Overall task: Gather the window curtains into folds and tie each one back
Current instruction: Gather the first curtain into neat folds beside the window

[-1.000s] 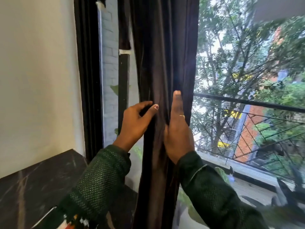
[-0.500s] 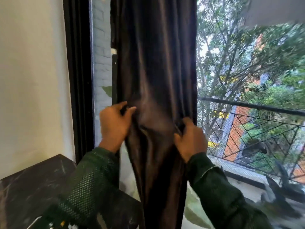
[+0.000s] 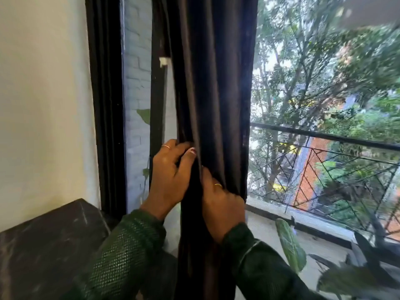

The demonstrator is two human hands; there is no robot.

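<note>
Head view: at a window, a person's left hand (image 3: 167, 180) and right hand (image 3: 220, 202) each hold a closed grip on the dark curtain (image 3: 214, 94), bunched into a narrow column between them beside the black window frame (image 3: 108, 105). No tie-back is visible. If either grip slackens, the slick-looking folds would likely slide apart and fan out before anything binds them.
</note>
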